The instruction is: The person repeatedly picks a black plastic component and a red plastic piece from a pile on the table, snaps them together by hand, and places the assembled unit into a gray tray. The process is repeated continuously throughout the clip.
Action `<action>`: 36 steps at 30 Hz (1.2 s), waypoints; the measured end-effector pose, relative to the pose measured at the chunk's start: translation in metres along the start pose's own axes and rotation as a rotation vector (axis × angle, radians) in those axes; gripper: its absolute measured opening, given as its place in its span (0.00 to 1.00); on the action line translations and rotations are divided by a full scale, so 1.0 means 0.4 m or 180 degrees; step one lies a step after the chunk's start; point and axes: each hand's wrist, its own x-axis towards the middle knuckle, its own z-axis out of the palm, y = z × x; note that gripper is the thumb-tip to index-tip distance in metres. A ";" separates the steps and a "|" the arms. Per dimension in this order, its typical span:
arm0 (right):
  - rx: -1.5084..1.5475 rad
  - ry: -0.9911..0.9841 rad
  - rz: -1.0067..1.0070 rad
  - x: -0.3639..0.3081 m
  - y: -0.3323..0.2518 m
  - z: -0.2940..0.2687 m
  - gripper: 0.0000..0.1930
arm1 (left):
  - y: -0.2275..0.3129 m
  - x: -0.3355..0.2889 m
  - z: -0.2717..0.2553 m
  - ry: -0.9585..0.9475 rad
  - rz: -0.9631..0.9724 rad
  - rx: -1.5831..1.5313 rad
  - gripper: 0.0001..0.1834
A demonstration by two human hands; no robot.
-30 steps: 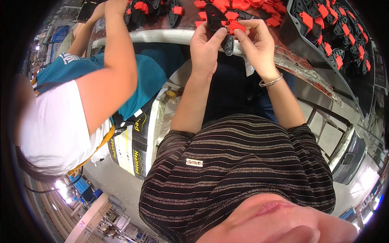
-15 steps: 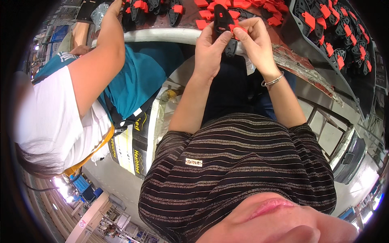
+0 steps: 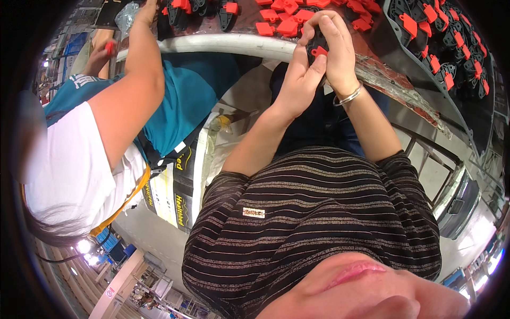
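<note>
My left hand [image 3: 301,85] and my right hand [image 3: 340,56] are brought together over the table's near edge, closed around a black plastic part [image 3: 314,43]. A red plastic tab [image 3: 319,51] shows on the part, beside my left thumb. The right fingers arch over the top of the part while the left palm supports it from the other side. Much of the part is hidden by my fingers. Just beyond my hands lies a spread of loose red tabs [image 3: 287,26] on the table.
At the right stands a dark bin [image 3: 478,125] with several black parts bearing red tabs. More such parts [image 3: 227,16] lie at the far left. A co-worker sits to my left, one hand [image 3: 99,56] holding something red. The table's edge has a pale padded rim [image 3: 234,44].
My hands have closed together around the black part, which stood more exposed before. The right fingers now wrap over it. The co-worker's hand has risen with something red.
</note>
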 end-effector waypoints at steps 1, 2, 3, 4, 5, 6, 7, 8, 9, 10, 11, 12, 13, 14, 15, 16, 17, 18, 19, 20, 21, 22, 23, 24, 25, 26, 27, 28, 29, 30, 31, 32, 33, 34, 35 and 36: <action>-0.0041 0.0093 -0.0029 -0.007 0.003 0.011 0.12 | 0.003 -0.008 -0.003 -0.0028 -0.0214 -0.0340 0.32; -0.0334 0.0040 -0.0173 -0.004 -0.001 0.011 0.13 | 0.002 -0.008 -0.003 -0.0031 -0.0181 -0.0329 0.32; -0.0626 -0.0011 -0.0316 -0.001 -0.005 0.009 0.13 | 0.000 -0.009 -0.005 -0.0033 -0.0150 -0.0319 0.32; -0.0918 -0.0062 -0.0460 0.002 -0.009 0.008 0.14 | -0.001 -0.008 -0.005 -0.0036 -0.0121 -0.0309 0.32; -0.0523 0.0011 -0.0309 0.009 -0.014 0.013 0.11 | 0.008 -0.001 -0.003 0.0009 -0.0115 -0.0408 0.31; -0.0609 0.0089 -0.0265 0.013 -0.006 0.006 0.11 | 0.023 0.013 -0.003 0.0050 -0.0110 -0.0507 0.30; -0.0696 0.0173 -0.0222 0.020 0.008 -0.006 0.12 | 0.041 0.029 -0.005 0.0086 -0.0108 -0.0609 0.30; -0.0783 0.0250 -0.0187 0.028 0.014 -0.015 0.14 | 0.050 0.044 -0.013 0.0122 -0.0096 -0.0707 0.29; -0.0828 0.0458 0.0024 0.036 0.002 -0.014 0.15 | 0.020 0.059 -0.056 0.0473 -0.0041 -0.0076 0.26; -0.0614 0.0367 -0.0068 0.032 -0.001 -0.033 0.17 | 0.003 0.079 -0.109 0.0708 0.0022 0.0611 0.26; -0.0898 0.0758 -0.0292 0.028 -0.007 -0.043 0.11 | 0.011 0.095 -0.156 0.1052 0.0411 0.1410 0.27; -0.1196 0.1147 -0.0541 0.026 -0.015 -0.056 0.07 | 0.008 0.110 -0.205 0.1273 0.0617 0.1879 0.28; -0.1480 0.1017 -0.0636 0.015 -0.001 -0.114 0.06 | 0.029 0.120 -0.228 0.1399 0.0488 0.1834 0.30; -0.1763 0.0872 -0.0726 0.004 0.018 -0.168 0.07 | 0.016 0.135 -0.272 0.1507 0.0615 0.2429 0.31; -0.1910 0.1017 -0.0465 -0.016 0.007 -0.167 0.06 | 0.013 0.147 -0.298 0.1416 0.0549 0.2734 0.30; -0.2387 0.0960 -0.0440 -0.026 0.005 -0.171 0.06 | 0.010 0.155 -0.312 0.1325 0.0481 0.3039 0.29; -0.2854 0.0904 -0.0413 -0.033 0.002 -0.175 0.06 | 0.009 0.164 -0.312 0.1303 0.0522 0.3194 0.28; -0.3318 0.0834 -0.0384 -0.039 -0.001 -0.175 0.05 | 0.010 0.171 -0.312 0.1285 0.0562 0.3351 0.27; -0.3623 0.0757 -0.0345 -0.041 -0.002 -0.171 0.07 | 0.010 0.175 -0.312 0.1273 0.0602 0.3510 0.26; -0.3876 0.0633 -0.0159 -0.039 -0.006 -0.164 0.07 | 0.007 0.183 -0.314 0.1274 0.0608 0.3647 0.26; -0.4121 0.0497 0.0027 -0.038 -0.012 -0.156 0.08 | 0.004 0.188 -0.317 0.1281 0.0614 0.3788 0.26; -0.4361 0.0353 0.0211 -0.038 -0.017 -0.151 0.09 | 0.002 0.189 -0.320 0.1296 0.0618 0.3932 0.25; -0.4418 0.0231 0.0110 -0.029 -0.011 -0.156 0.10 | -0.001 0.200 -0.325 0.1289 0.0803 0.4177 0.25; -0.4513 0.0184 0.0091 -0.025 -0.005 -0.160 0.10 | -0.004 0.211 -0.325 0.1287 0.0988 0.4422 0.24; -0.4608 0.0138 0.0072 -0.025 -0.001 -0.163 0.09 | -0.007 0.213 -0.321 0.1447 0.1024 0.4758 0.21; -0.4692 0.0087 0.0059 -0.024 -0.002 -0.162 0.09 | 0.009 0.216 -0.307 0.1601 0.1097 0.4895 0.21; -0.4778 -0.0026 0.0122 -0.022 -0.008 -0.158 0.08 | 0.016 0.238 -0.304 0.1592 0.1355 0.4697 0.20; -0.4843 -0.0071 0.0114 -0.015 -0.011 -0.155 0.08 | 0.023 0.267 -0.304 0.1571 0.1610 0.4490 0.19; -0.4906 -0.0128 0.0119 -0.015 -0.009 -0.153 0.09 | 0.027 0.299 -0.307 0.1408 0.1954 0.4378 0.17; -0.4988 -0.0181 0.0134 -0.015 -0.007 -0.154 0.09 | 0.025 0.341 -0.308 0.1374 0.2005 0.4286 0.15; -0.4919 -0.0130 -0.0030 -0.017 -0.002 -0.158 0.09 | 0.020 0.391 -0.309 0.1334 0.2056 0.4189 0.14; -0.4740 -0.0139 -0.0121 -0.018 -0.006 -0.154 0.08 | 0.031 0.432 -0.306 0.1303 0.2094 0.4138 0.12; -0.4611 -0.0113 -0.0199 -0.023 -0.011 -0.157 0.08 | 0.040 0.477 -0.290 0.1199 0.1943 0.4027 0.13; -0.4483 -0.0090 -0.0277 -0.029 -0.013 -0.158 0.07 | 0.043 0.520 -0.278 0.1093 0.1793 0.3916 0.14; -0.4262 -0.0053 -0.0475 -0.036 -0.009 -0.163 0.06 | 0.016 0.578 -0.284 0.1178 0.1712 0.4065 0.14; -0.4060 0.0017 -0.0439 -0.042 -0.010 -0.165 0.05 | -0.018 0.645 -0.293 0.1248 0.1629 0.4208 0.15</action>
